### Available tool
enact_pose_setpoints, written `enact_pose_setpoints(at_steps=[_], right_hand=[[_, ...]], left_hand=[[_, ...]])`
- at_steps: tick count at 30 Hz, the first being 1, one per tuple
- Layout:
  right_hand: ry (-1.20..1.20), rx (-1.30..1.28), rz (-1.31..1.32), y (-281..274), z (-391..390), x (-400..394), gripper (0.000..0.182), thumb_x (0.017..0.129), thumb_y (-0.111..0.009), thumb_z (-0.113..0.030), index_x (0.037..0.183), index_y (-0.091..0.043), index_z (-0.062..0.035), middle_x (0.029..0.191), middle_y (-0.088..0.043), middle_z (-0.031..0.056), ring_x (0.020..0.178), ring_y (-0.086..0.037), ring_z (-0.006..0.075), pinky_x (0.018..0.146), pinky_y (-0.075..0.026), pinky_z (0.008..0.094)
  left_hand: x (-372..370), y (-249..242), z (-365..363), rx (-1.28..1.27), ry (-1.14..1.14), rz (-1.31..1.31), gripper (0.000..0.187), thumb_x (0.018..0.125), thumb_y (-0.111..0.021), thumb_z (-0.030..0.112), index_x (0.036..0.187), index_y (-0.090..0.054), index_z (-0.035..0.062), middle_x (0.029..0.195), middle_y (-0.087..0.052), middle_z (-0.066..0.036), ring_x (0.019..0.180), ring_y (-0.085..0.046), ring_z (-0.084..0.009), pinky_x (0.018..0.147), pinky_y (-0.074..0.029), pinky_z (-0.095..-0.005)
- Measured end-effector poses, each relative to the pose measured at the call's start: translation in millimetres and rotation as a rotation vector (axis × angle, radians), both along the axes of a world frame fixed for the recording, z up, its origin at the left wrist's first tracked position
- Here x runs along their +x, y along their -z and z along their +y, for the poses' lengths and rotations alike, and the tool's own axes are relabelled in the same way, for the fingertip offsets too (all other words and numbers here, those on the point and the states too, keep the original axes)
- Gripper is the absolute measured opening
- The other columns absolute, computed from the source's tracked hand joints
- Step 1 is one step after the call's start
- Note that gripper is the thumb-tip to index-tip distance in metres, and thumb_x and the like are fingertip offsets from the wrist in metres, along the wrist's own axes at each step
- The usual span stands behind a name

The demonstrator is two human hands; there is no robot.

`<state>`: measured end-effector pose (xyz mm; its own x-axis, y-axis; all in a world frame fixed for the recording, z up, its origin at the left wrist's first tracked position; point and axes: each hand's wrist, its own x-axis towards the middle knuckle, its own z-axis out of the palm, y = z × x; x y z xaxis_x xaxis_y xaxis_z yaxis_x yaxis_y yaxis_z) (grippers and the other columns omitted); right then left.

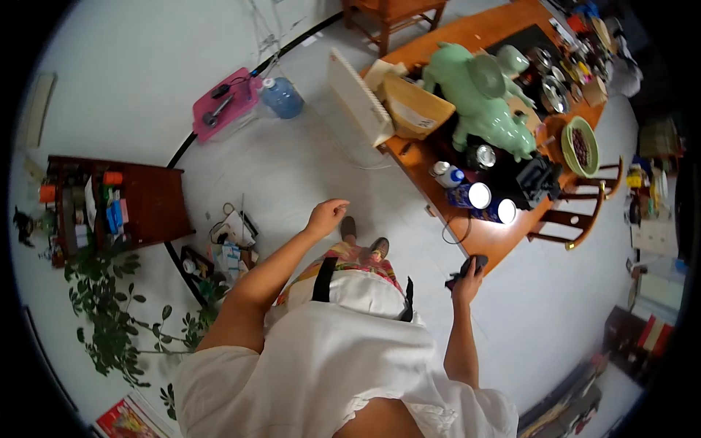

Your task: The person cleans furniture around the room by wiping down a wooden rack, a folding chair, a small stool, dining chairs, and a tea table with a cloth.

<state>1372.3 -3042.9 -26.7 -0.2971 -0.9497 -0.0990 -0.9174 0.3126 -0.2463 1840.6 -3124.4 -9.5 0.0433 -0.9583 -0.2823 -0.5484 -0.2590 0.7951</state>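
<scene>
My left hand (327, 218) hangs over the grey floor with its fingers loosely curled together, and no object shows in it. On the other side, my right hand (465, 286) is closed around a small black object (461, 273) beside the near corner of the wooden table (491, 244). Its exact kind is hidden by my fingers and blur. Closest to that hand on the table stand two dark blue cans with white lids (504, 212). A thin cable loops over the table edge near them.
A green animal statue (478, 95), a yellow container (415, 104) and a green bowl (593, 146) crowd the table. A wooden chair (573, 219) stands beside it. Leftward are a water jug (281, 98), a pink lid (223, 106), a dark cabinet (157, 204) and a leafy plant (109, 321).
</scene>
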Motion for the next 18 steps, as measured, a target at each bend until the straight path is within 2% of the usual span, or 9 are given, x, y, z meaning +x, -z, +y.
enact_pose_setpoints(at_steps=[2, 4, 6, 8, 9, 10, 13, 14, 18], right_hand=[[-0.01, -0.035, -0.148, 4, 17, 5, 0.066, 0.081, -0.057, 0.004, 0.143, -0.046, -0.0137, 0.136, -0.048, 0.0268, 0.118, -0.052, 0.0446, 0.101, -0.045, 0.0474], [-0.012, 0.064, -0.28, -7, 20, 21, 0.057, 0.083, -0.057, 0.001, 0.139, -0.052, -0.01, 0.12, -0.055, 0.023, 0.106, -0.059, 0.041, 0.097, -0.048, 0.0427], [0.034, 0.211, -0.507, -13, 8, 46, 0.056, 0.081, -0.059, 0.001, 0.136, -0.055, -0.0074, 0.119, -0.057, 0.0217, 0.105, -0.061, 0.0381, 0.097, -0.048, 0.041], [-0.068, 0.237, -0.67, -18, -13, 87, 0.058, 0.079, -0.06, 0.001, 0.136, -0.056, -0.0061, 0.12, -0.059, 0.0205, 0.109, -0.06, 0.0363, 0.099, -0.047, 0.0407], [-0.163, 0.197, -0.657, -25, -26, 113, 0.061, 0.077, -0.06, 0.002, 0.137, -0.055, -0.0074, 0.123, -0.059, 0.0198, 0.112, -0.059, 0.0356, 0.1, -0.045, 0.0405], [-0.223, 0.245, -0.658, -67, -49, 158, 0.062, 0.078, -0.056, 0.003, 0.138, -0.054, -0.0078, 0.127, -0.057, 0.0225, 0.121, -0.054, 0.0371, 0.106, -0.041, 0.0392], [-0.378, 0.086, -0.631, -92, -96, 263, 0.065, 0.076, -0.056, 0.009, 0.137, -0.055, -0.0106, 0.131, -0.055, 0.02, 0.121, -0.055, 0.0382, 0.103, -0.044, 0.0384], [-0.398, 0.073, -0.647, -102, -110, 299, 0.071, 0.07, -0.053, 0.012, 0.136, -0.056, -0.0145, 0.137, -0.051, 0.0215, 0.125, -0.051, 0.0405, 0.105, -0.044, 0.0406], [-0.573, 0.061, -0.763, -132, -158, 424, 0.074, 0.072, -0.06, 0.01, 0.14, -0.053, -0.0186, 0.142, -0.047, 0.021, 0.128, -0.048, 0.0409, 0.108, -0.042, 0.0408]], left_hand=[[15, -6, 6, 0.035, -0.016, -0.006, 0.025, 0.094, -0.062, 0.015, 0.117, -0.068, 0.0083, 0.1, -0.072, -0.01, 0.079, -0.067, -0.018, 0.075, -0.053, -0.0309], [39, -10, 9, 0.069, -0.017, -0.024, 0.025, 0.094, -0.062, 0.015, 0.117, -0.068, 0.0086, 0.1, -0.073, -0.01, 0.08, -0.067, -0.0184, 0.076, -0.054, -0.0309], [67, -7, 7, 0.098, -0.005, -0.047, 0.026, 0.093, -0.062, 0.014, 0.118, -0.068, 0.0088, 0.101, -0.073, -0.01, 0.08, -0.068, -0.0188, 0.076, -0.054, -0.0309], [101, -3, 5, 0.059, -0.047, -0.002, 0.026, 0.094, -0.062, 0.014, 0.118, -0.068, 0.0078, 0.102, -0.073, -0.009, 0.082, -0.067, -0.0174, 0.078, -0.054, -0.0303], [117, 0, 0, 0.037, -0.052, 0.026, 0.025, 0.094, -0.061, 0.015, 0.118, -0.068, 0.0073, 0.103, -0.073, -0.009, 0.083, -0.067, -0.0167, 0.078, -0.054, -0.0299], [134, 2, -6, 0.032, -0.093, 0.067, 0.026, 0.095, -0.061, 0.015, 0.118, -0.067, 0.0063, 0.104, -0.072, -0.008, 0.084, -0.066, -0.0159, 0.079, -0.053, -0.0296], [188, 6, -21, 0.025, -0.136, 0.174, 0.027, 0.097, -0.06, 0.016, 0.119, -0.066, 0.0031, 0.107, -0.071, -0.008, 0.088, -0.065, -0.0137, 0.081, -0.052, -0.0285], [206, 5, -26, 0.026, -0.129, 0.194, 0.027, 0.098, -0.059, 0.017, 0.12, -0.065, 0.0018, 0.109, -0.071, -0.008, 0.089, -0.064, -0.013, 0.082, -0.052, -0.0281], [264, -28, -54, 0.09, -0.128, 0.238, 0.03, 0.098, -0.06, 0.018, 0.122, -0.064, 0.0011, 0.107, -0.07, -0.007, 0.089, -0.065, -0.0143, 0.083, -0.05, -0.0281]])
